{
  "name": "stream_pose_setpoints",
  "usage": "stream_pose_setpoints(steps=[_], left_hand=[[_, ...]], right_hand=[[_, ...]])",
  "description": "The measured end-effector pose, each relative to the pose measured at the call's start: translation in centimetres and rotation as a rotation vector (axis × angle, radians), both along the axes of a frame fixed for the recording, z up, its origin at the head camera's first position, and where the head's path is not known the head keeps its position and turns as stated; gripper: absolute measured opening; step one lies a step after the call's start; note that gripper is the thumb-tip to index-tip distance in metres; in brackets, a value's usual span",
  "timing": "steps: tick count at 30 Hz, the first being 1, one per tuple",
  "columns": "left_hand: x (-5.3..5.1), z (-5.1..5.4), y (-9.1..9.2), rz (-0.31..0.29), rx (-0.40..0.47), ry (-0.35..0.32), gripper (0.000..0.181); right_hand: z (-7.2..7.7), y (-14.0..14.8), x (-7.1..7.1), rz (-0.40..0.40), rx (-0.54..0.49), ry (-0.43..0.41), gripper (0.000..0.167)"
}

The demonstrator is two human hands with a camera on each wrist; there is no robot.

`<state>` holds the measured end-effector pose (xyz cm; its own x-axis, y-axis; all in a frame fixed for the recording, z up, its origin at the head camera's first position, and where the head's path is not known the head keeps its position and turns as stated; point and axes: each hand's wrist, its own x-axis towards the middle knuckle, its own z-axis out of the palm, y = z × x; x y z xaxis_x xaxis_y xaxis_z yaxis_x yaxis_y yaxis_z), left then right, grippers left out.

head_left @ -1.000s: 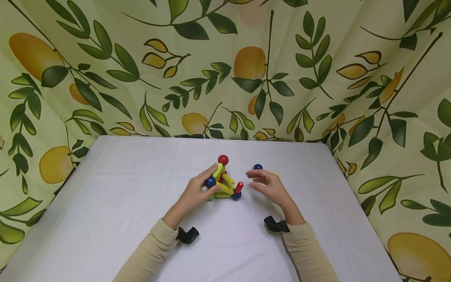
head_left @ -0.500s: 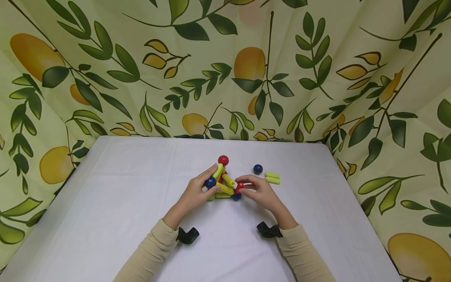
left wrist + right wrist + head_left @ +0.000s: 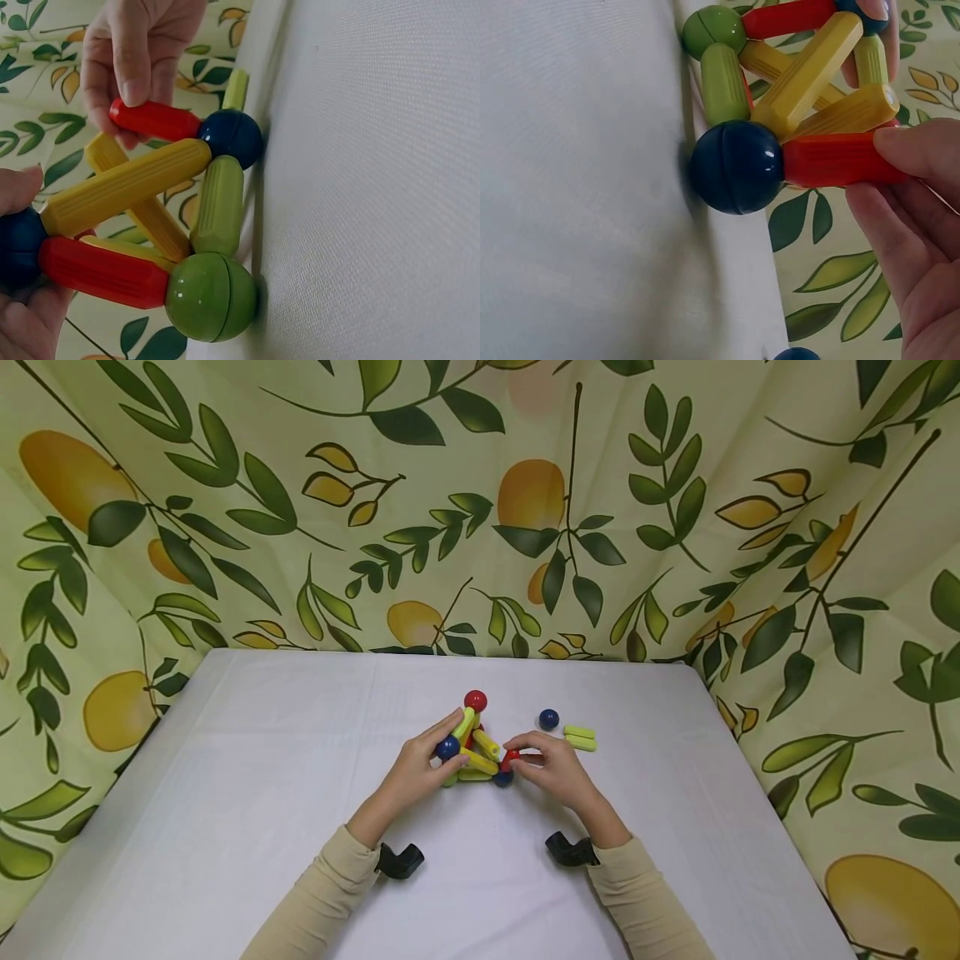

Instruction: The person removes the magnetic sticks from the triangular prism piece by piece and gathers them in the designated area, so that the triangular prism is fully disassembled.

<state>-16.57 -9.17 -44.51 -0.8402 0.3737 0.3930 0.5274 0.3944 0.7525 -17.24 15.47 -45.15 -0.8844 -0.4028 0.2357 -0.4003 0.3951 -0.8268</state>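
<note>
Head view: I see the left grip (image 3: 422, 762) holding one rod-and-ball frame (image 3: 480, 762) on the worktop (image 3: 225, 793), the right grip (image 3: 558, 768) pinching its outer red rod (image 3: 832, 160); one blue ball (image 3: 549, 719) and two green rods (image 3: 581, 744) lie near.

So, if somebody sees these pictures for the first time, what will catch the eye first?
Probably the curtain behind the white table, with its big orange fruits and green leaves. Next, near the table's middle, the bright stick-and-ball frame, held by the left hand while the right hand pinches a red stick. Farther right lies a loose blue ball.
</note>
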Motion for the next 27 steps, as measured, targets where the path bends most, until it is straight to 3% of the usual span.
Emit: stream_pose_setpoints(steps=[9,27], left_hand=[[0.0,-0.1,-0.1,-0.003,0.000,-0.010,0.064],[-0.1,-0.2,0.0,-0.013,-0.005,0.004,0.064]], right_hand=[[-0.2,0.0,-0.4,-0.089,-0.206,-0.133,0.024],[0.0,3.4,-0.7,-0.226,-0.332,-0.203,0.034]])
